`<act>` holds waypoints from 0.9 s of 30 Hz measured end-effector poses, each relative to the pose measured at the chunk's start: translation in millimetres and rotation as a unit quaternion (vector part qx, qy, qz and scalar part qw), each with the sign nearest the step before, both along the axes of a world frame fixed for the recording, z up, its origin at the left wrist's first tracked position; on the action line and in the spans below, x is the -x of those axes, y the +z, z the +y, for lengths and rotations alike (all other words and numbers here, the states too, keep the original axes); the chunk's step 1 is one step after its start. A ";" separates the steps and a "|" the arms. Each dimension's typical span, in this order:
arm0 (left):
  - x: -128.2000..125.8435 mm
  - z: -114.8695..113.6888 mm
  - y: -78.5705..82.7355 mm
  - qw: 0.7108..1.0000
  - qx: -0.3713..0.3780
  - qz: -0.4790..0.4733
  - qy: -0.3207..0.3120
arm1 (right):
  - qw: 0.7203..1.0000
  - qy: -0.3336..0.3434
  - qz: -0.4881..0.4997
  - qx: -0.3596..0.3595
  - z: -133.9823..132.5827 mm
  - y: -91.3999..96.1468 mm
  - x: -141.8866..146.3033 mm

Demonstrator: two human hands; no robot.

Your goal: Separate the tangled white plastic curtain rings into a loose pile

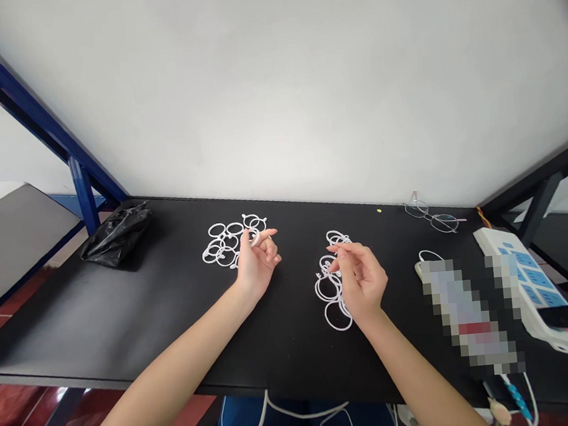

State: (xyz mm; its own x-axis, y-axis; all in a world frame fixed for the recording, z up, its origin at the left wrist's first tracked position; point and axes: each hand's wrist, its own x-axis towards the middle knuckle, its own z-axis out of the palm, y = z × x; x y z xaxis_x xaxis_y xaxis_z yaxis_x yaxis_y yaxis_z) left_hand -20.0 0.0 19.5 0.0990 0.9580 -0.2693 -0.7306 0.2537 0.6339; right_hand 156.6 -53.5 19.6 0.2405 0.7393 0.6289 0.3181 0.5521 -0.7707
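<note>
My left hand (259, 258) is above the left group of thin white rings (225, 256), which have small knobs. A white ring (254, 237) shows between its thumb and index finger, and the other fingers are curled. To the right, my right hand (363, 277) is beside a second group of white rings (338, 315) and partly covers them. Its thumb and index fingertips are pressed together; what they hold, if anything, cannot be made out. Both groups lie loosely overlapped on the black tabletop (189, 327).
A crumpled black plastic bag (119, 234) sits at the back left. Eyeglasses (433, 216), a blurred-out phone (467, 316) with a cable, and a white power strip (531, 284) lie on the right. A white wall (273, 94) rises behind; white cables (262, 420) hang at the front edge.
</note>
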 end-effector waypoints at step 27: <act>6.3 0.4 2.4 0.994 0.035 -0.102 0.016 | 0.978 -0.148 -0.120 0.088 25.2 -7.0 -35.8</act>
State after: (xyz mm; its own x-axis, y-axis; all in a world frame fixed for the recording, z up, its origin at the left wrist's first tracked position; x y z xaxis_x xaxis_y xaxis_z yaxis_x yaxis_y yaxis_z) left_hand -26.4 0.4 22.0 0.1280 0.9414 -0.3122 -0.8506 0.2661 0.4535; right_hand 192.3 -28.3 12.6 0.3227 0.7612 0.5625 0.6269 0.2734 -0.7296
